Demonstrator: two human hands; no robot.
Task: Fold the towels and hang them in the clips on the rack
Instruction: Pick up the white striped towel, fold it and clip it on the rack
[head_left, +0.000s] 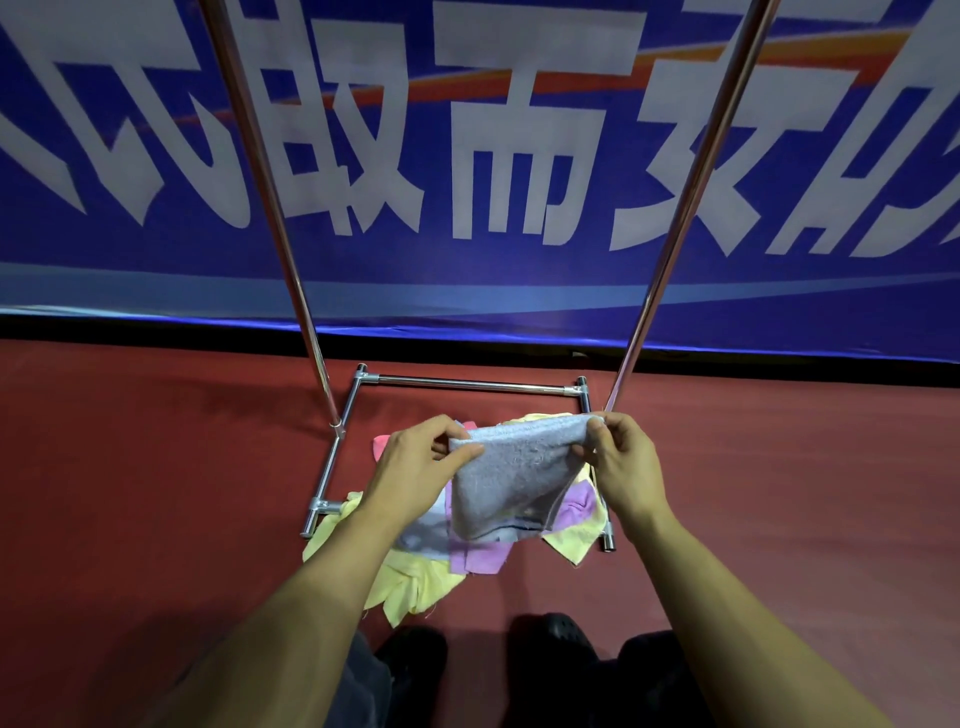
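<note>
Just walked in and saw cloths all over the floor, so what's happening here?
A person is folding towels to hang on the rack. The left hand and right hand each pinch a top corner of a grey towel, holding it up above a pile of yellow, purple and pink towels lying on the red floor inside the metal rack's base. No clips are in view, and nothing shows hung yet.

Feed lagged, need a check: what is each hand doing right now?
Left hand: fingers pinch the grey towel at its top left corner.
Right hand: fingers pinch the same towel's top right corner.
</note>
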